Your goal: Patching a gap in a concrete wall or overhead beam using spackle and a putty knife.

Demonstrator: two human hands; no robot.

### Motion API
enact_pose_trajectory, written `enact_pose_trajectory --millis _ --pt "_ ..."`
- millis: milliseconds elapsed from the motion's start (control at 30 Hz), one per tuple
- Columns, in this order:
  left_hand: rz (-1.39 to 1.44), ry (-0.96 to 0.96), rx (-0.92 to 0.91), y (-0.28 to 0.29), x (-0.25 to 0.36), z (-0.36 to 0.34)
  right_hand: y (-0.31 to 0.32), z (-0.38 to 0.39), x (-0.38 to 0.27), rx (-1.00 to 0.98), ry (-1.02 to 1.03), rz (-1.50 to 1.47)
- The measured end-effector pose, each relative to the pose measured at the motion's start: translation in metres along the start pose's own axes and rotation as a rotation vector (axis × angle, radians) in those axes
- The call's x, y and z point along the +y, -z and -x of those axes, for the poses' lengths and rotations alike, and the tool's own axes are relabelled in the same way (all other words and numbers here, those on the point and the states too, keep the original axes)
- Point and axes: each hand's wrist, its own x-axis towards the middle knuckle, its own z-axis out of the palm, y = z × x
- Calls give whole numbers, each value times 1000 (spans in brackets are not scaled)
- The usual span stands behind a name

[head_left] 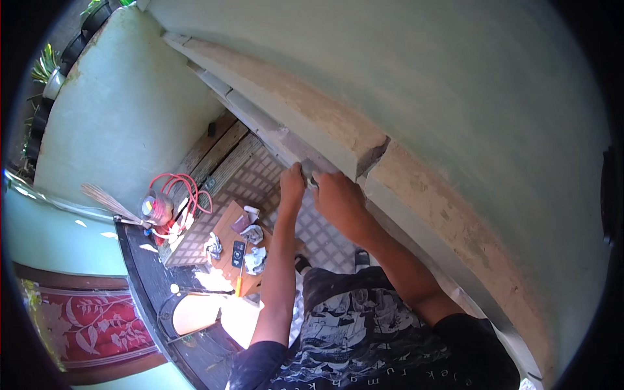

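Two hands (292,185) (338,198) at one grey ledge strip (260,123)

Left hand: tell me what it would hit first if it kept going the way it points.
The left hand points up at the grey strip under the chipped plaster ledge. Its fingertips seem already on that strip, so it would meet it first; depth is unclear.

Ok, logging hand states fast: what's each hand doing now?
Left hand: grip closed against the grey strip.
Right hand: closed; what it holds cannot be told.
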Motion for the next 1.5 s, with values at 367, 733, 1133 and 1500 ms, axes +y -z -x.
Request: enact_pose_trajectory --millis 367,733,1133,1500 --pt "-256 -196 149 -7 -11 -8 0 -3 7 -16 -16 -66" --pt "-9 59 36 -2 -9 -11 -21 -10 19 42 31 -103" --pt "-32 -190 -69 -12 -29 0 -15 11 -6 -29 -178 82" --pt "-42 -313 -66 -9 -45 -10 -30 15 -35 49 -176 65"
